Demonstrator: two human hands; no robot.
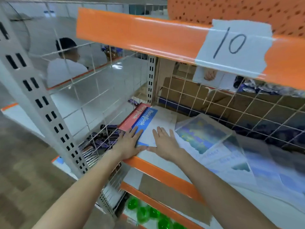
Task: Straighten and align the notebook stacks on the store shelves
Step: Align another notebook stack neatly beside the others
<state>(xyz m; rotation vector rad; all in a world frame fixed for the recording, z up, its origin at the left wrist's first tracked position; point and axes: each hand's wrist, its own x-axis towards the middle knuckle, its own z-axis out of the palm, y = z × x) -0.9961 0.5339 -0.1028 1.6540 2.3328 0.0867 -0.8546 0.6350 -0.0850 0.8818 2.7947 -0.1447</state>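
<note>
Both hands lay flat, fingers spread, gripping nothing: the left hand (130, 142) and right hand (165, 143) pressed on the blue-edged notebook (145, 123), which overlapped a red notebook (134, 117) at the shelf's (158, 171) left end.

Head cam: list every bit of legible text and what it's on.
"10": handwritten on the white paper sign taped to the upper orange shelf edge.
"Notebook": on the blue notebook cover.
"Notebook": on the red notebook cover.
Dark snack wrappers behind the wire grid: print too blurred to read.
Notebook covers at right: blurred, unreadable.
</note>
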